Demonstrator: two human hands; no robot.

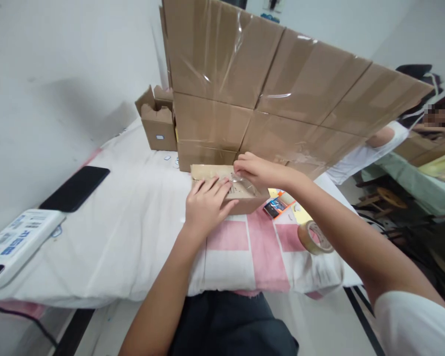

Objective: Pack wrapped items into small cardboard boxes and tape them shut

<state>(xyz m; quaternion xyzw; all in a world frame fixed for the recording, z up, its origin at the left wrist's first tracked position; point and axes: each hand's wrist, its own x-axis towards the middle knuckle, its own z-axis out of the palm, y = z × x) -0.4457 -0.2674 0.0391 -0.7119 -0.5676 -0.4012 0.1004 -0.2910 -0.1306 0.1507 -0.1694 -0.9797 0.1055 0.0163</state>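
A small brown cardboard box point(244, 205) lies on the cloth-covered table in front of me. Clear packing tape point(241, 178) runs across its top, over some dark print. My left hand point(207, 202) rests flat on the box's near left part, fingers spread. At the top right of the box, my right hand point(257, 170) has its fingers curled together at the tape; what lies between the fingertips is too small to make out. To the right, below my right forearm, a tape roll point(315, 238) stands on the cloth.
A wall of stacked, taped cartons point(215, 118) rises behind the box. An open carton point(157, 128) stands left of it. A black phone point(76, 188) and a white device point(20, 242) lie at left. Orange-blue packets point(278, 205) lie near the tape. Another person point(378, 143) is at right.
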